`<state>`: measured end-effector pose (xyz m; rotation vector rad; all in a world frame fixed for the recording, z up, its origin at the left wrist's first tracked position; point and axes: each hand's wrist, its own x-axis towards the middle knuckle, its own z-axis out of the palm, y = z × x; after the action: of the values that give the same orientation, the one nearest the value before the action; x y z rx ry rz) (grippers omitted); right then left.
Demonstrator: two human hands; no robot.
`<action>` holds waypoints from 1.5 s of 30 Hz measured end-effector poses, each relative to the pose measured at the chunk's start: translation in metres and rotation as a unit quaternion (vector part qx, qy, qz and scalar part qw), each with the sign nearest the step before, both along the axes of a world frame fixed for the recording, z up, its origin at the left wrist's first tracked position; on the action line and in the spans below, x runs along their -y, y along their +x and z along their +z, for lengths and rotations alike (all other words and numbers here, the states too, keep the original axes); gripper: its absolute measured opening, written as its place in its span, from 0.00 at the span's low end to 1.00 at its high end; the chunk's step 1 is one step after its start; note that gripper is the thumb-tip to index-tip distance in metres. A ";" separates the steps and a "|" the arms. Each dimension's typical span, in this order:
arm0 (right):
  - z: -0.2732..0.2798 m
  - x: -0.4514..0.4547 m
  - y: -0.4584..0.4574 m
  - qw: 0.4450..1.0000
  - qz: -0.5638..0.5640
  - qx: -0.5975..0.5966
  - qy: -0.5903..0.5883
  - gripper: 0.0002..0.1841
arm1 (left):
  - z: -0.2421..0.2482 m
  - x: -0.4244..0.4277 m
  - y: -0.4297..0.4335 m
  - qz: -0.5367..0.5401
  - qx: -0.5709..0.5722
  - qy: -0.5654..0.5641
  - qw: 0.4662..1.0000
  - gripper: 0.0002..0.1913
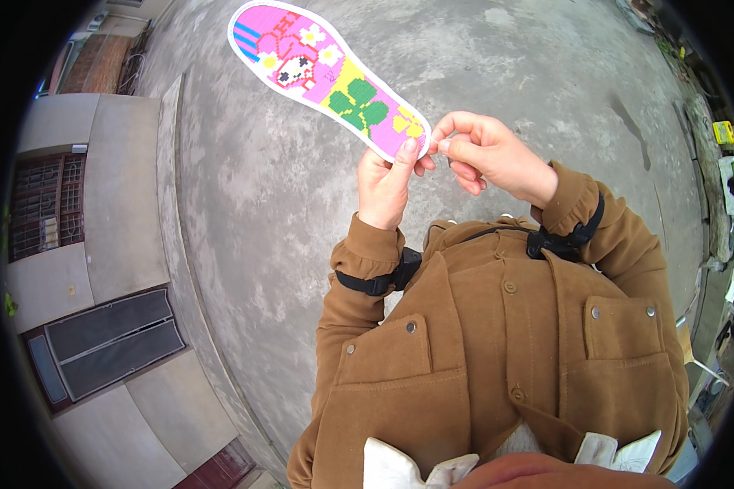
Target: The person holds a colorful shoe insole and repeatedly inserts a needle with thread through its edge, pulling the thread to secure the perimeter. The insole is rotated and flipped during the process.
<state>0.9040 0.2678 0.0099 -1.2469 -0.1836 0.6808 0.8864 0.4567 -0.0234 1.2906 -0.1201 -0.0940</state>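
Observation:
An embroidered shoe insole (324,79) with a white edge stretches out above my left hand (386,183). Its pink and yellow face carries a cartoon figure, white flowers, green leaves and blue stripes. My left hand grips the narrow heel end, thumb on the patterned face and fingers behind. Right beside that end, my right hand (495,153) pinches something thin and pale between thumb and forefinger. It looks like a needle or thread (435,142), too fine to tell which. The underside of the insole is hidden.
Grey concrete ground (269,244) spreads beneath me. Along the left runs a building wall (125,183) with a barred window (48,205) and a dark screened doorway (116,342). At the right edge are a log (709,177), a yellow container (723,132) and assorted clutter.

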 end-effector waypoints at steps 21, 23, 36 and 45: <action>-0.005 0.001 -0.009 0.997 -0.022 0.063 -0.023 0.07 | -0.005 0.005 -0.008 0.048 0.106 0.107 0.987 0.07; -0.009 0.003 -0.008 0.997 -0.005 0.073 -0.024 0.07 | -0.005 0.004 -0.007 0.045 0.169 0.162 0.971 0.08; -0.025 0.005 -0.001 0.998 -0.025 0.048 0.034 0.06 | -0.016 0.010 -0.002 0.095 0.408 0.308 0.854 0.17; -0.010 0.021 0.017 0.997 0.071 0.021 -0.035 0.06 | -0.010 0.012 -0.006 0.116 0.387 0.308 0.861 0.14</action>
<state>0.9207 0.2464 -0.0002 -1.3251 -0.2882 0.7893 0.8802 0.4444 -0.0335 1.9144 -0.6657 0.6586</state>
